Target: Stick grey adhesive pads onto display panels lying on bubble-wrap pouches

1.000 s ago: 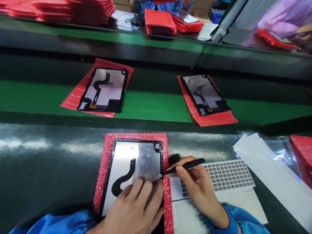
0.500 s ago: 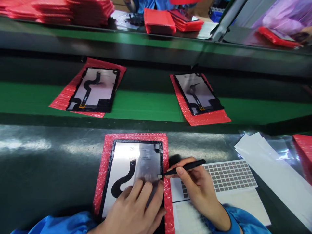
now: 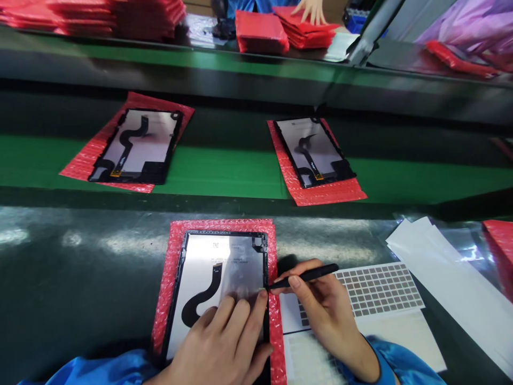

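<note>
A tablet screen lies back side up on a pink bubble-wrap bag, with a curved black flex cable across its silvery back. Spread over the lower part of the screen is my left hand, fingers stretched out. One of its fingertips presses at the right frame, over a small pale tab that it mostly covers. My right hand pinches black tweezers, whose tip touches the screen's right edge beside that fingertip. Under my right wrist is a sheet of small grey square stickers.
Two more screens ride on red bags on the green conveyor belt. White sheets and a red bag lie at the right. Beyond, red packages are stacked, with a co-worker's hand on some.
A finger of my left hand has slid up onto the pale tab. My right hand has stayed put. Both screens on the belt have shifted left, and a co-worker's hand has appeared on the red packages.
</note>
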{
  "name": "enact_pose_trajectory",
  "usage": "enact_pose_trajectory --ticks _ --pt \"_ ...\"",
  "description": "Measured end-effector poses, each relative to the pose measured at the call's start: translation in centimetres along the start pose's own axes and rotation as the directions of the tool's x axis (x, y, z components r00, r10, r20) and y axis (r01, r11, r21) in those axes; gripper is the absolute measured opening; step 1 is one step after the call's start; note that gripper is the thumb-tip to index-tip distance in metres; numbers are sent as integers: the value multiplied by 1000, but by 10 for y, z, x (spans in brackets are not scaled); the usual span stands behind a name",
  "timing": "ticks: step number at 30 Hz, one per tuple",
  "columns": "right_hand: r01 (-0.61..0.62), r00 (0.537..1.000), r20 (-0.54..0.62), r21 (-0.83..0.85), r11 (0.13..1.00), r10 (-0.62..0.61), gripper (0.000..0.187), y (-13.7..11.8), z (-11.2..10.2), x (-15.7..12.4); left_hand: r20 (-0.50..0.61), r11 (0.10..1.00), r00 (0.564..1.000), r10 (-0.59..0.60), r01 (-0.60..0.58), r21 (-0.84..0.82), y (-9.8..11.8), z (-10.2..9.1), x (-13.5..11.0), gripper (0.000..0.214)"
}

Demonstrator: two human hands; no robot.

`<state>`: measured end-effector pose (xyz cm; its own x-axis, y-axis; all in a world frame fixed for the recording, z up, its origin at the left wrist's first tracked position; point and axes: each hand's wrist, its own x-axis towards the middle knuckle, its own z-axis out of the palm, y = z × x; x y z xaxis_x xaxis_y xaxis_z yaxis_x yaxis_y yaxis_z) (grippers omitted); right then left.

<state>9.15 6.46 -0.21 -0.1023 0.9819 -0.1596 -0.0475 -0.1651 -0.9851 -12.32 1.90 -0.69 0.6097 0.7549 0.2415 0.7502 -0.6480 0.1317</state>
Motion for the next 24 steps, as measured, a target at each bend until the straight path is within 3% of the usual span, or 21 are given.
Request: enact_pose_trajectory --ticks 5,10,14,19,21,24 --pt "14 999 -34 24 1000 -13 5 -1 2 2 33 1000 999 0 0 -14 -2 -2 2 53" --pt "86 993 -84 82 993 -79 6 -19 -4 -2 21 999 1000 -20 20 -32 1 -6 4 49" --pt "112 992 -55 -7 994 -112 6 -32 -23 -30 50 998 998 -46 47 -34 -1 -7 7 49" --pt "0 1000 -14 -232 973 -3 11 -17 -39 -78 48 999 998 -37 39 -37 1 -13 8 49" --pt "-21 999 22 -320 947 30 12 -6 -40 -91 15 999 1000 -6 7 -35 11 -18 2 45" --pt "-25 999 35 -390 920 42 9 3 -36 -106 -56 981 981 185 -188 -51 34 -21 -16 33"
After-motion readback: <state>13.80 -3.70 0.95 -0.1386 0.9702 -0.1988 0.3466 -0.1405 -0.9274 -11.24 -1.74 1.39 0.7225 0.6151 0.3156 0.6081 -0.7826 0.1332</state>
